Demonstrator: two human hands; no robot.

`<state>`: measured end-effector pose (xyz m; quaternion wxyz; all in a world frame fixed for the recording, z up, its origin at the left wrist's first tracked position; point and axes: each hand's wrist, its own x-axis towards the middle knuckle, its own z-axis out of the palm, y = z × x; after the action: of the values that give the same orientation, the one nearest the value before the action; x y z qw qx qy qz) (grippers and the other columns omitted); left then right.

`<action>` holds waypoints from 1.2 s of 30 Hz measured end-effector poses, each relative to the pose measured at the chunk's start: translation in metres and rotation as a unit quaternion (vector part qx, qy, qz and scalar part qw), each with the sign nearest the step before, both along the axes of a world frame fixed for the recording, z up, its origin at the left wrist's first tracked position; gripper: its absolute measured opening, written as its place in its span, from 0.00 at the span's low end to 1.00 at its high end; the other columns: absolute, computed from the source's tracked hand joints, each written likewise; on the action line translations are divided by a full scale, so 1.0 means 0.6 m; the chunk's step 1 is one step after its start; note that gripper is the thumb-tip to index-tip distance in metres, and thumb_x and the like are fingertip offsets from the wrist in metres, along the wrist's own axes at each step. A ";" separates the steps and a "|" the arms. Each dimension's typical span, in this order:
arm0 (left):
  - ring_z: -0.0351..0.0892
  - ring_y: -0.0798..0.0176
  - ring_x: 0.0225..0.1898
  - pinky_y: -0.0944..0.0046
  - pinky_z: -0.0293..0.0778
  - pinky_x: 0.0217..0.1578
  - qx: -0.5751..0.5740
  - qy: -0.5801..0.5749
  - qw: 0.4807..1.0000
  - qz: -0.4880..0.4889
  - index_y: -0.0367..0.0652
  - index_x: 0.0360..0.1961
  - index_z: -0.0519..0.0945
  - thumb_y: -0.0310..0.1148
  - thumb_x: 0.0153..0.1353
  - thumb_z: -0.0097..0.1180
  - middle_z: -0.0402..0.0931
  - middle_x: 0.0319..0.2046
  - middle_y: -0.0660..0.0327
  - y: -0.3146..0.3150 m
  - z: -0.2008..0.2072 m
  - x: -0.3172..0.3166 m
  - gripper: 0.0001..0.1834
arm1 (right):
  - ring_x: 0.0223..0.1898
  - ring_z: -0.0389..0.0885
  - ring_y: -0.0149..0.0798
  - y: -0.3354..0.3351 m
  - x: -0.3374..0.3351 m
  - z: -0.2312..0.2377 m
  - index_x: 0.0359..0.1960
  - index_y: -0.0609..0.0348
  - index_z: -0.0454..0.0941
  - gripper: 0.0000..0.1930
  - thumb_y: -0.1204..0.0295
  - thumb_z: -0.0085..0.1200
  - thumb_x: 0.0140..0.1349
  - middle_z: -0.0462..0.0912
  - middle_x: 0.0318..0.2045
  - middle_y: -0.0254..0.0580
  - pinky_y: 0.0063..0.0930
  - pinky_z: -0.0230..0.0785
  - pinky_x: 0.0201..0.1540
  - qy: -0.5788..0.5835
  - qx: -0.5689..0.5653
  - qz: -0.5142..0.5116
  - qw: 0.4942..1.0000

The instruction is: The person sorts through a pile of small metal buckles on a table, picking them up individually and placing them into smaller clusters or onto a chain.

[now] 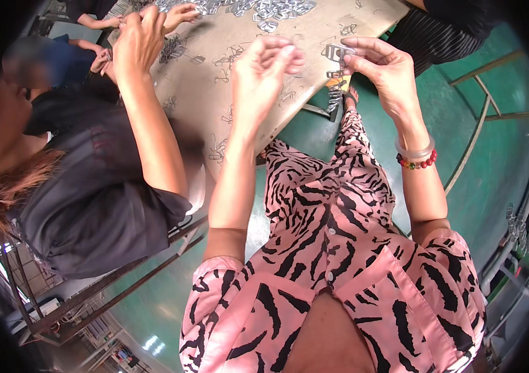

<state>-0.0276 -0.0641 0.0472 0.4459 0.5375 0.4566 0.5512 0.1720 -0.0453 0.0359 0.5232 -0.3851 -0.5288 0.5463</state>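
My right hand (385, 68), with a bangle and red beads at its wrist, pinches a flat silver metal buckle (334, 52) between thumb and fingers. Below that buckle hangs a string of similar metal pieces (335, 93), past the table's corner. To the left, over the brown tabletop (314, 34), my left hand (263, 69) is raised with curled fingers, thumb close to the fingertips. Anything in that pinch is too small or blurred to make out. The two hands are apart, with the buckle nearer the right.
Thin wire hooks (224, 71) lie scattered over the table, and silver buckles (267, 15) are heaped at its far side. A co-worker in black (103, 180) sits close on my left, arm raised. Another person's dark striped clothing (432, 40) is at the far right. Metal rails (485, 99) stand on the right.
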 end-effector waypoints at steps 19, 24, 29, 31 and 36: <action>0.72 0.55 0.45 0.59 0.67 0.48 0.303 0.080 0.949 -0.026 0.36 0.32 0.77 0.28 0.54 0.58 0.71 0.42 0.53 0.034 0.133 0.169 0.07 | 0.32 0.80 0.26 -0.052 0.059 0.136 0.37 0.65 0.80 0.09 0.82 0.57 0.53 0.82 0.31 0.37 0.18 0.74 0.35 0.007 0.159 -0.133 0.978; 0.72 0.64 0.49 0.66 0.68 0.49 0.267 0.005 0.963 -0.040 0.32 0.40 0.77 0.23 0.58 0.53 0.72 0.47 0.54 0.001 0.194 0.204 0.09 | 0.19 0.73 0.24 -0.069 0.104 0.203 0.35 0.66 0.79 0.07 0.80 0.58 0.54 0.80 0.23 0.36 0.15 0.63 0.20 0.087 0.166 -0.072 0.980; 0.73 0.69 0.43 0.70 0.69 0.44 0.065 -0.076 0.981 -0.165 0.35 0.42 0.77 0.25 0.60 0.53 0.76 0.40 0.61 0.014 0.077 0.190 0.10 | 0.18 0.72 0.23 -0.152 0.193 0.250 0.35 0.67 0.78 0.06 0.78 0.54 0.57 0.80 0.23 0.38 0.14 0.61 0.18 0.125 0.244 -0.188 0.943; 0.74 0.70 0.39 0.70 0.70 0.40 -0.020 -0.009 0.973 -0.230 0.35 0.44 0.76 0.26 0.59 0.53 0.76 0.37 0.62 0.040 -0.009 0.162 0.11 | 0.18 0.72 0.22 -0.165 0.229 0.275 0.37 0.67 0.78 0.07 0.78 0.54 0.58 0.81 0.25 0.39 0.13 0.61 0.19 0.142 0.277 -0.216 0.925; 0.74 0.71 0.36 0.71 0.72 0.36 -0.178 0.143 0.912 -0.341 0.39 0.46 0.75 0.31 0.60 0.53 0.76 0.35 0.63 0.072 -0.211 0.111 0.14 | 0.25 0.74 0.21 -0.206 0.339 0.342 0.37 0.65 0.79 0.07 0.77 0.54 0.58 0.81 0.28 0.36 0.15 0.63 0.23 0.088 0.381 -0.319 0.864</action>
<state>0.0388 -0.0208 -0.0797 0.6252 0.6452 0.3947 0.1925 0.3752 -0.1689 0.2412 0.8191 -0.2539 -0.4956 0.1376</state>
